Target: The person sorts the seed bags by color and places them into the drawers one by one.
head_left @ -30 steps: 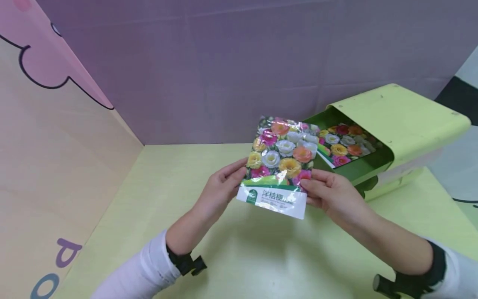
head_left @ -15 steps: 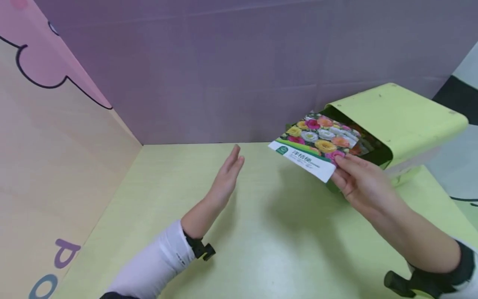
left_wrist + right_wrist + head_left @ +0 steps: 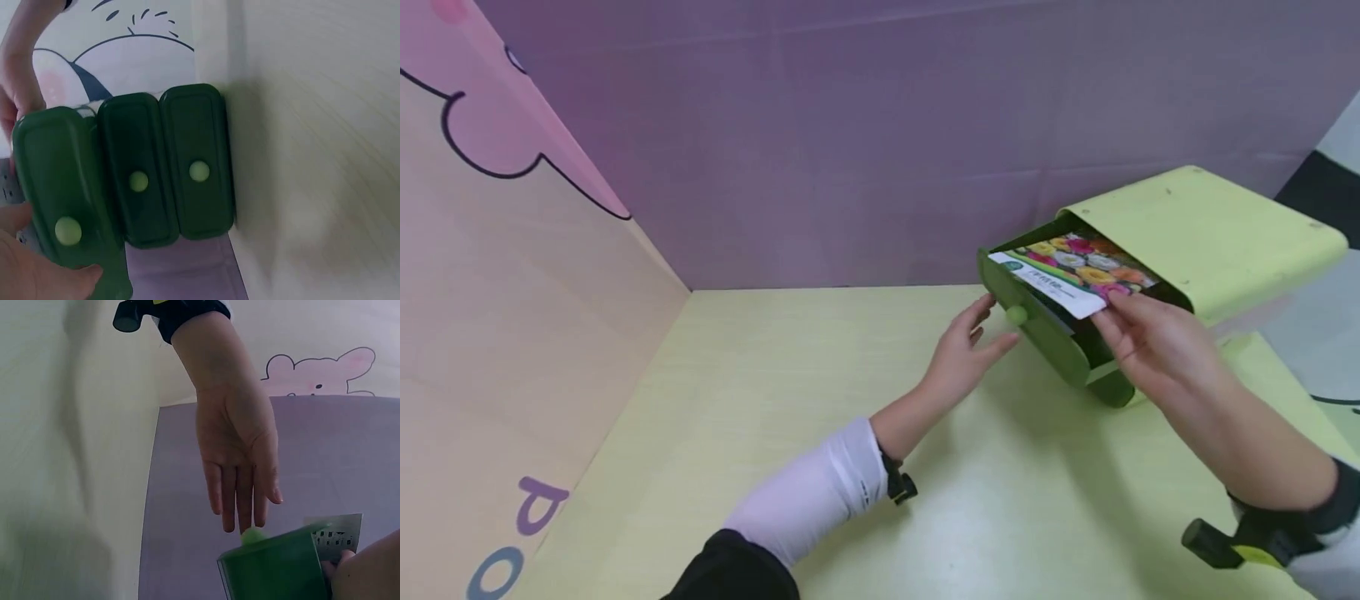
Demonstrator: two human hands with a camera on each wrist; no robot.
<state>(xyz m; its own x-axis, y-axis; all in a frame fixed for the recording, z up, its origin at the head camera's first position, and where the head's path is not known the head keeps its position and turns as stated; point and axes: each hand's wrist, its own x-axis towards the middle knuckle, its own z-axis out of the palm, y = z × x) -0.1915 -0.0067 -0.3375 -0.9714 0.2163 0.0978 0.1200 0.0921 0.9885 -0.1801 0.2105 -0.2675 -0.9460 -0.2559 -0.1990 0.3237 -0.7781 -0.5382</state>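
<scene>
My right hand (image 3: 1172, 354) pinches the near corner of a flower seed packet (image 3: 1093, 262), thumb on top. The packet has colourful blooms and a white strip with green print. It lies tilted over the pulled-out green drawer (image 3: 1052, 346), its far part inside the drawer's opening. My left hand (image 3: 958, 354) has its fingers extended around the drawer front, close to the round light-green knob (image 3: 1017, 315). In the left wrist view, its thumb (image 3: 69, 281) overlaps the drawer front below the knob. The right wrist view shows the left palm, holding nothing.
The drawer belongs to a pale yellow-green cabinet (image 3: 1210, 233) at the back right. Beneath it are two more drawer fronts with knobs, the middle one (image 3: 134, 144) and the bottom one (image 3: 197, 137). A purple cloth wall (image 3: 850, 150) stands behind the pale table (image 3: 775, 375).
Both hands held the packet at first. The left hand let go and moved right to the drawer front. The right hand carried the packet right and lowered it into the drawer's opening.
</scene>
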